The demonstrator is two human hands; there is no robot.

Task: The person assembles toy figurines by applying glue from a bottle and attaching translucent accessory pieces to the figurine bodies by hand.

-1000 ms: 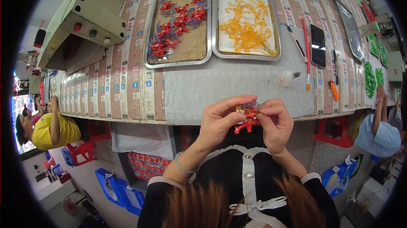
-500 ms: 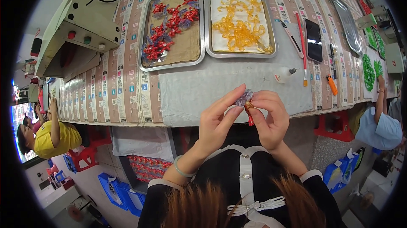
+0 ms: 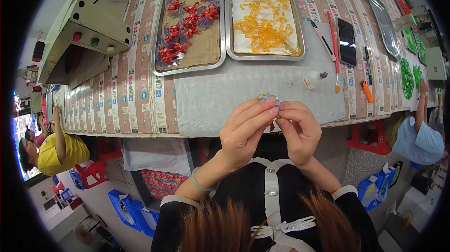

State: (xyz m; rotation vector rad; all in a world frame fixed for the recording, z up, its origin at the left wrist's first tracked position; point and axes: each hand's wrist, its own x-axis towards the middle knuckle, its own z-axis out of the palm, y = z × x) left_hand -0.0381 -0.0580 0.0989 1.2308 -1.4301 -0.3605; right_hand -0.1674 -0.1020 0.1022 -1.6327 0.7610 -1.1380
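Between my fingertips, at the table's front edge, is a small plastic figure [image 3: 271,98] with a clear bluish-purple part; a bit of yellow and a bit of red also show. My left hand [image 3: 246,132] pinches it from the left, fingers closed together over it. From the other side, my right hand [image 3: 301,132] grips it between thumb and fingers. The fingers cover most of the figure. Farther back, red and purple figures [image 3: 192,20] lie in a metal tray [image 3: 190,70]. Yellow translucent loops [image 3: 262,34] fill part of a second tray [image 3: 265,58] beside it.
Right of the trays lie a slim white-and-black tool [image 3: 323,41], a red brush [image 3: 336,60], a phone [image 3: 347,41] and an orange-handled tool [image 3: 367,92]. A small bottle [image 3: 311,81] stands near my right hand. A beige machine [image 3: 91,22] occupies the left. People sit at both sides.
My left fingers have folded down over the figure, covering more of it. Its red part, which hung below my fingers, is now mostly hidden, and a yellow bit shows on top.
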